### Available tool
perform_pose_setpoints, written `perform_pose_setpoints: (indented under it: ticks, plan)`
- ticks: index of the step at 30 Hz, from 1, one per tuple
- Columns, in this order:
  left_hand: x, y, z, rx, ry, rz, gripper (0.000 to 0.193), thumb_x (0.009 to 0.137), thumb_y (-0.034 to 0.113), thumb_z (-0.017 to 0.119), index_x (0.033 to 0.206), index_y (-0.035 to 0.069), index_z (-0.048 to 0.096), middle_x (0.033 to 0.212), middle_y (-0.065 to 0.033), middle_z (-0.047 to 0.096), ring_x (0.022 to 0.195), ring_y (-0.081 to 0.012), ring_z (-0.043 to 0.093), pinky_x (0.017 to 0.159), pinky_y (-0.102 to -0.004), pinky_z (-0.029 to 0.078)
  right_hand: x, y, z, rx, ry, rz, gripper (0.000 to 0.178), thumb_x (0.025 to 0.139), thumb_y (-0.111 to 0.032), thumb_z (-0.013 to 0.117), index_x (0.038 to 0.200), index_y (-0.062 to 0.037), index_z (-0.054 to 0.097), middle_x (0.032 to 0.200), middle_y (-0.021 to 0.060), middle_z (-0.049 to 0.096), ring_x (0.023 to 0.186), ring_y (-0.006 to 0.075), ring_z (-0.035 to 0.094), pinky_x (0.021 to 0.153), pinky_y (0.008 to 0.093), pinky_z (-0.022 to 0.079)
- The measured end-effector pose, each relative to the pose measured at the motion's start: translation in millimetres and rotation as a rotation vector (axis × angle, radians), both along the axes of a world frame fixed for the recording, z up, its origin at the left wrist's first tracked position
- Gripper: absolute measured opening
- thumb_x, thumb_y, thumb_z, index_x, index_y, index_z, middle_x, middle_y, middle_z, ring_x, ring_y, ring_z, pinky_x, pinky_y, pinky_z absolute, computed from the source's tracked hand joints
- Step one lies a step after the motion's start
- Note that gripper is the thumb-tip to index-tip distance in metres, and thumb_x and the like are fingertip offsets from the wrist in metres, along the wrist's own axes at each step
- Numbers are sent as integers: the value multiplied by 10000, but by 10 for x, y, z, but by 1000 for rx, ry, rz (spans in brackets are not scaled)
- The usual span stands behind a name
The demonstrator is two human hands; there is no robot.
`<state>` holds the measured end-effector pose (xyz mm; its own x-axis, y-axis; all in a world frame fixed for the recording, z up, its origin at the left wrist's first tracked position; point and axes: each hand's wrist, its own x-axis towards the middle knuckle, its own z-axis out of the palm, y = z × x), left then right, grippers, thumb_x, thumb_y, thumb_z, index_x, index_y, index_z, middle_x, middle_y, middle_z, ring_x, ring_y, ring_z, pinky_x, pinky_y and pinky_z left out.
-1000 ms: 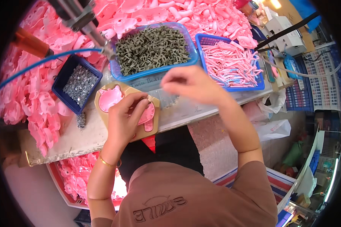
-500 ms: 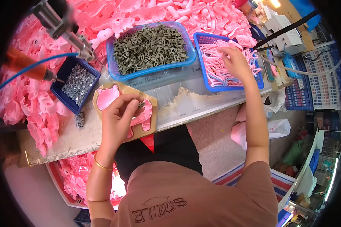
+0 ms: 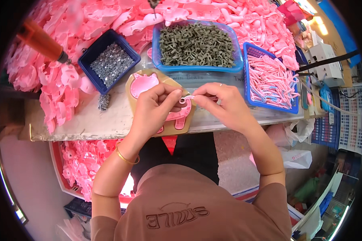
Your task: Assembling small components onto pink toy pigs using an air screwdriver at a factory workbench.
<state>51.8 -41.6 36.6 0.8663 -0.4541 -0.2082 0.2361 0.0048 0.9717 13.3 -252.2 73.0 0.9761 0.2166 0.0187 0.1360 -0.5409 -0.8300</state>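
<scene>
Over the tan fixture block [image 3: 169, 79] my two hands meet, fingertips almost touching. My left hand [image 3: 157, 105] is closed in a pinch on a small dark grey-green plastic clip [image 3: 182, 100], mostly hidden by the fingers. My right hand [image 3: 223, 103] pinches a thin pale pink plastic strap [image 3: 188, 97], whose end lies against the clip; I cannot tell whether they are joined. Below the hands, a pink animal-shaped plastic shell [image 3: 145, 84] sits in the fixture's hollow, partly covered by my left hand.
Behind the fixture stands a blue tub [image 3: 156, 52] of grey-green clips. A blue basket [image 3: 247, 87] of pink straps is to its right. Small screws fill a dark blue tray [image 3: 87, 71] at left. An orange power screwdriver [image 3: 42, 40] hangs beyond it. Pink shells [image 3: 104, 16] heap up behind.
My right hand has left the strap basket and come across to my left hand, now with a pink strap. The view has shifted, so the containers appear farther right.
</scene>
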Motion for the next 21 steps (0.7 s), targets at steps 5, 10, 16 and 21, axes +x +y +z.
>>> perform_pose_setpoints:
  ticks: [5, 10, 16, 21]
  plan:
    - [-44, -16, 38, -75, 68, 78, 208, 987, 141, 605, 1035, -59, 635, 872, -86, 693, 811, -124, 691, 739, -240, 577, -3, 36, -56, 40, 7, -41, 166, 920, -126, 676, 991, 23, 693, 865, 90, 702, 767, 120, 645, 700, 276, 519]
    - [-76, 17, -36, -45, -25, 68, 244, 1000, 162, 584, 1076, -63, 638, 993, -106, 703, 853, -139, 699, 758, -251, 586, -70, 135, -105, 28, -36, -128, 153, 912, -112, 681, 983, 22, 700, 858, 91, 707, 767, 119, 650, 698, 270, 523]
    - [-14, 166, 20, -56, 61, -69, 254, 998, 151, 584, 1105, -72, 646, 999, -92, 700, 862, -127, 693, 763, -248, 583, -66, 102, -108, 123, 81, -23, 150, 899, -104, 694, 1001, 6, 704, 889, 95, 718, 765, 139, 664, 688, 265, 526]
    - [-7, 245, 75, -56, 85, -143, 270, 995, 155, 591, 1134, -69, 651, 1002, -81, 695, 859, -116, 685, 763, -245, 582, -69, 185, -78, -30, -145, 160, 178, 879, -87, 700, 1052, -46, 697, 867, 97, 696, 737, 174, 675, 639, 297, 518]
